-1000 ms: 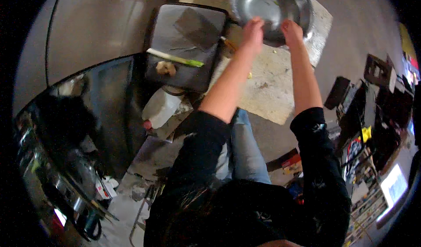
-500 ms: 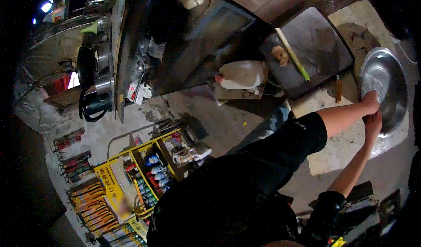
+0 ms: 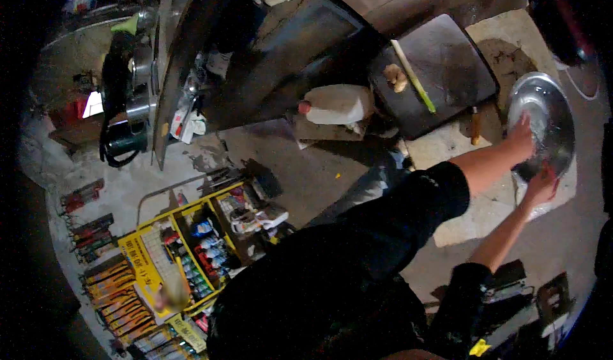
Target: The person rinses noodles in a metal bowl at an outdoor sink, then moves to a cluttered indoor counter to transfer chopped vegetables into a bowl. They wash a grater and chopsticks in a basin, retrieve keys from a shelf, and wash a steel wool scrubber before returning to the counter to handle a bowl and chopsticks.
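A shiny round metal basin [image 3: 560,114] stands at the far right, with bright wet-looking streaks inside that I cannot make out clearly. My left hand [image 3: 521,137] is at the basin's left side, fingers stretched in over the rim and holding nothing that shows. My right hand [image 3: 541,185] is at the near rim, slightly blurred, its fingers apart. Left of the basin lies a dark cutting board [image 3: 456,60], bearing a green onion stalk [image 3: 414,77] and a knobby piece of ginger [image 3: 395,77]. A wooden handle [image 3: 475,127] lies between board and basin.
The basin and board rest on a pale slab [image 3: 456,222]. A white plastic jug [image 3: 338,104] with a red cap stands left of the board. A yellow rack [image 3: 143,251] of small bottles and packages is at lower left. Behind it stand metal pots [image 3: 140,72].
My hands, close together at the basin's rim before, have moved apart. The left fingers reach farther over the basin, and the right hand is farther along the near rim. The view shifted slightly.
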Available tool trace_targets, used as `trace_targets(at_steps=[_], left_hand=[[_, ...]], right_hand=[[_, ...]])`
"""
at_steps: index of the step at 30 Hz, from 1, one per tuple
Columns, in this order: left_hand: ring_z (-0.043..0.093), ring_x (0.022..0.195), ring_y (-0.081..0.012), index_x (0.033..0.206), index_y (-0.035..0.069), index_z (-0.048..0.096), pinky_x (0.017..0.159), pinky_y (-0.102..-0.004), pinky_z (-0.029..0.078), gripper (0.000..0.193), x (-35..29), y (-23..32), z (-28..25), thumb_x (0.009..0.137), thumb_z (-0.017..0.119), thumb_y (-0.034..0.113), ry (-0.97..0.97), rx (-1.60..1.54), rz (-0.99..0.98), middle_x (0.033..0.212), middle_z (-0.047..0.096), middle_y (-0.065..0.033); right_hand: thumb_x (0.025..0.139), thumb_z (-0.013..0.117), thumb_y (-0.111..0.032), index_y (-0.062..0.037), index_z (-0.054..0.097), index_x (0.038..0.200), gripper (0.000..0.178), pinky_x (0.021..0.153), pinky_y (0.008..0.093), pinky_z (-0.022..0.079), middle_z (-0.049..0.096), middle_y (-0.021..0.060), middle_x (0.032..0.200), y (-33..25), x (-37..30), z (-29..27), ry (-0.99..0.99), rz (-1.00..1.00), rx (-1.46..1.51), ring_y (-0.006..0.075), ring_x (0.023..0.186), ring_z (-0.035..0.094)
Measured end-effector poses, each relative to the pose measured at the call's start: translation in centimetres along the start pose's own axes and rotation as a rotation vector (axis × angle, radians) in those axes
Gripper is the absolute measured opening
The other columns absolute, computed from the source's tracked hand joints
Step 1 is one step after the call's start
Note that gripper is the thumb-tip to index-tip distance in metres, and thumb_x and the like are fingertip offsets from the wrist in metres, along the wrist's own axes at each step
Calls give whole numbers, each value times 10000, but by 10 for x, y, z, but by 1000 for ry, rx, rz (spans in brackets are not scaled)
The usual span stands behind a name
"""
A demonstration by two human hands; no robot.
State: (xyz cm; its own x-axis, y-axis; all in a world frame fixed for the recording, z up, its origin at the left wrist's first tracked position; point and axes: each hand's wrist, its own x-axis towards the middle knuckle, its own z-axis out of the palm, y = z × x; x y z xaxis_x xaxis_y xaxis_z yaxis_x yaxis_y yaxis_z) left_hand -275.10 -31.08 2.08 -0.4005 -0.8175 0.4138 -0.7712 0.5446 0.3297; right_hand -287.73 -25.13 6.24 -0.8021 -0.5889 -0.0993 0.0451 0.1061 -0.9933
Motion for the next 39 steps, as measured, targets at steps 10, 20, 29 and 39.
trace_targets(at_steps=[10,20,29,39], left_hand=[[593,836,-327,820,6,644,744,-433,462,155,-77,0,-96,699,549,27,-231,-885,-508,836,636,-153],[588,909,-229,1035,42,591,793,-317,467,279,-222,-64,-147,758,620,41,-525,-553,-744,1006,604,-110],[463,1114,-314,1143,114,543,865,-393,444,402,-212,-51,-99,751,626,80,-575,-292,-178,1236,463,-139],[533,889,-344,851,39,546,743,-456,455,88,-183,-38,-97,794,524,103,-467,-508,-447,916,558,-148]], right_hand=[[862,581,-288,-11,484,1219,462,954,377,414,514,102,1239,147,-16,-78,-348,776,532,244,1068,525],[747,593,-45,23,488,992,275,652,373,545,565,129,885,86,-54,-57,11,686,278,257,746,601],[763,609,-60,-1,503,936,211,652,331,508,541,65,846,86,-111,-62,85,655,274,200,730,557],[860,566,-147,-52,464,1190,359,873,357,447,536,146,1076,75,-145,-71,-206,712,312,247,1001,524]])
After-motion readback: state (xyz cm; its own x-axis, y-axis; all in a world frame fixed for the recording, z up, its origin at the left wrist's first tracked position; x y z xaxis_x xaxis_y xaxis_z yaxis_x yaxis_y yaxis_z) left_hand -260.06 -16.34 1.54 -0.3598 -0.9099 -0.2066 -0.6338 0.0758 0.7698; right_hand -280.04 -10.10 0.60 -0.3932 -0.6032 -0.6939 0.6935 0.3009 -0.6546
